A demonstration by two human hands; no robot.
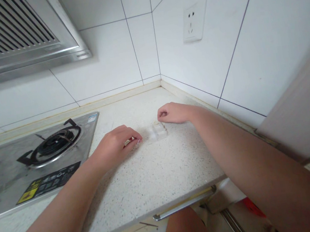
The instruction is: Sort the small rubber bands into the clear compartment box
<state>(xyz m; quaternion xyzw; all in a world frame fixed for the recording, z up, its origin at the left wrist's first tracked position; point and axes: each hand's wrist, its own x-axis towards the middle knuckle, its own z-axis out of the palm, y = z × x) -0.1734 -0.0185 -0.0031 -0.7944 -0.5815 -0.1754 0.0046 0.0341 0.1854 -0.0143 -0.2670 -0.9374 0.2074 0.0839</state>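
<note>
A small see-through piece (155,132), shiny and plastic-looking, lies on the speckled white countertop (162,168) between my hands. Its exact kind is too blurred to name. At its left side, my left hand (118,142) pinches thumb and fingertips together, with a tiny whitish bit showing at the tips. I cannot make out what that bit is, or whether it joins the clear piece. My right hand (173,112) rests by the piece's upper right edge, fingers curled closed. Whatever those fingers hold, if anything, is hidden.
A gas hob (73,169) with a black burner (57,143) sits to the left, under a steel range hood (68,36). Tiled walls meet at the back corner, with a socket (194,20) on the right. An open drawer (184,202) juts below the counter's front edge.
</note>
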